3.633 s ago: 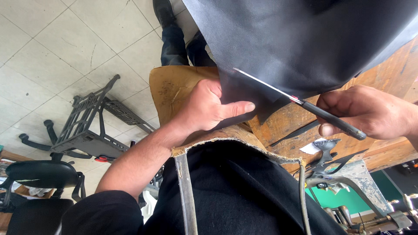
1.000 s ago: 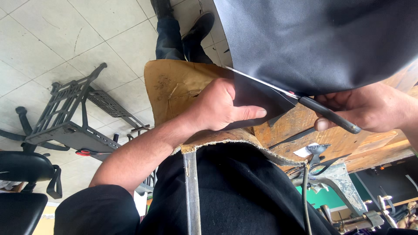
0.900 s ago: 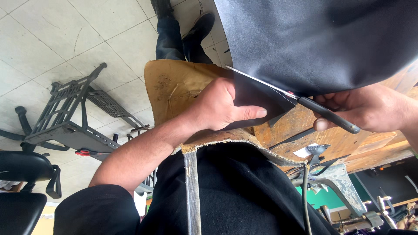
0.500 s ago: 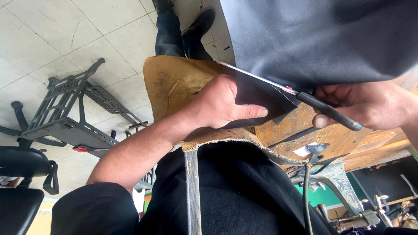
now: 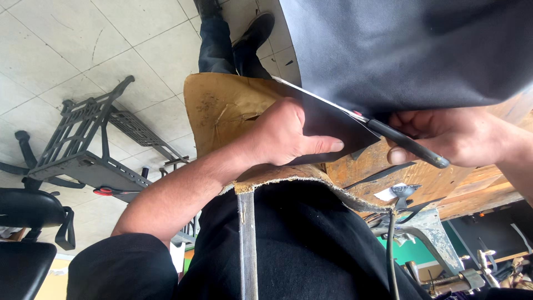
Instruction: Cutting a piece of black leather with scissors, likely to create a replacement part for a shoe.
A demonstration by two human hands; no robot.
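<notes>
Left hand [image 5: 286, 133], centre frame, presses flat on a dark sheet [image 5: 400, 50] over the tan board [image 5: 222, 108]. Right hand [image 5: 449, 136] grips a knife [image 5: 402, 141]; its blade runs up-left along the sheet's edge, just beside the left fingertips.

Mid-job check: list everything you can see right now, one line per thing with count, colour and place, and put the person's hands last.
Dark sheet: one, dark grey-black, upper right, draped over the bench.
Tan sheet: one, brown, under the left hand, hanging over the bench edge.
Scissors: one pair, metal blades with dark handle, at the dark sheet's edge.
Wooden bench: one, brown, right of centre.
Metal frame: one, dark grey, lying on the tiled floor at left.
Chair: one, black, lower left.
Shoes and legs: one pair, dark, top centre, belonging to another person.
Left hand: pressing down on the sheets.
Right hand: gripping the scissors' handle.
</notes>
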